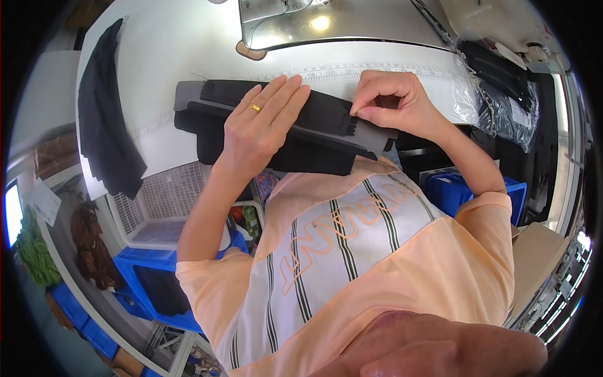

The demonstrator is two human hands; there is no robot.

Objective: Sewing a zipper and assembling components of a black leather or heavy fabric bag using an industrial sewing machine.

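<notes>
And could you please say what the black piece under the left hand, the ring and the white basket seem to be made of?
Black piece: matte cloth, from its dull surface and ragged right edge; the fibre is unclear. Ring: polished, gold-coloured metal by its shine, possibly plated. White basket: probably moulded plastic, from its lattice walls.

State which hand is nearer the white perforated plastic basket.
Left: the left hand lies on layered black cloth, forward and right of the basket; the right hand is farther right, at the cloth's edge.
</notes>
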